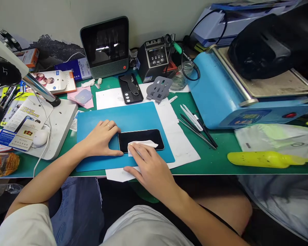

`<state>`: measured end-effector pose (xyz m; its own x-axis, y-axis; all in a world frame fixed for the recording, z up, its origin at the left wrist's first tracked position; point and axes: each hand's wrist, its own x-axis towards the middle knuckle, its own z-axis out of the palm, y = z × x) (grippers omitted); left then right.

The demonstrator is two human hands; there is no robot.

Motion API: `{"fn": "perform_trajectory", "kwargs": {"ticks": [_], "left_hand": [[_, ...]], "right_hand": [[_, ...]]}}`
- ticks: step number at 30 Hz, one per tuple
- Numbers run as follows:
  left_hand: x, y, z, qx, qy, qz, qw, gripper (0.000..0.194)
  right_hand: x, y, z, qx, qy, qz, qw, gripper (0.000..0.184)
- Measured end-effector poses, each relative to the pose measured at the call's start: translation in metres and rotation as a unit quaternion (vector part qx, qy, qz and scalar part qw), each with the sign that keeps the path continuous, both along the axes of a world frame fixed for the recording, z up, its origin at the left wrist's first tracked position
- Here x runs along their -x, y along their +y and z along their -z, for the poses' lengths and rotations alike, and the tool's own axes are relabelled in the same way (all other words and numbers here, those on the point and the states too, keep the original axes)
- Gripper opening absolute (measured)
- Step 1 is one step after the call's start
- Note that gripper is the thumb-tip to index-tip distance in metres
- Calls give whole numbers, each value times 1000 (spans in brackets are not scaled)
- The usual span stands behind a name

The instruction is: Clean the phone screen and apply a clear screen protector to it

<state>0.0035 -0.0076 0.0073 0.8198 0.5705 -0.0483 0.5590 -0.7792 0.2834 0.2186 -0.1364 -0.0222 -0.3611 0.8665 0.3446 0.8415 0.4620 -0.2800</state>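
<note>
A black phone lies screen-up on a blue mat near the table's front edge. My left hand rests on the mat at the phone's left end, thumb and fingers bracing it. My right hand lies flat over the phone's near side, fingers pressing a small white wipe onto the screen. A ring shows on my left hand.
A second black phone and a grey stand lie behind the mat on white paper. Tweezers and tools sit to the right, beside a blue roller machine. A yellow bottle lies front right. A microscope base stands left.
</note>
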Motion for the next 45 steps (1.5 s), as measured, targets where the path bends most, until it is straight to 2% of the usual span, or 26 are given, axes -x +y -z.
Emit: {"fn": "perform_trajectory", "kwargs": {"ticks": [6,12,18,25,31,37,43,45], "left_hand": [[-2,0,-1,-2,1,1,1000,64],[-1,0,0,-10,4,10,1000,66],[-3,-2,-1,-19,-6,10,1000,69],[-2,-3,3,-23,-13,12,1000,78],[-2,-1,4,-16,-17,7,1000,77],[-3,0,5,-12,-18,8,1000,74],[-2,1,5,-8,-18,5,1000,76],[-2,1,5,-8,-19,4,1000,76]], "right_hand": [[-20,28,-1,13,14,37,999,53],[-30,0,1,-9,7,42,999,56],[-30,26,0,0,-5,73,997,50],[-31,-7,4,-35,-34,75,996,56],[-35,19,8,-8,-3,91,996,57],[-40,-15,14,-8,-10,90,996,61],[-45,6,10,-10,-1,90,996,53],[-46,2,8,-14,-3,89,996,53]]}}
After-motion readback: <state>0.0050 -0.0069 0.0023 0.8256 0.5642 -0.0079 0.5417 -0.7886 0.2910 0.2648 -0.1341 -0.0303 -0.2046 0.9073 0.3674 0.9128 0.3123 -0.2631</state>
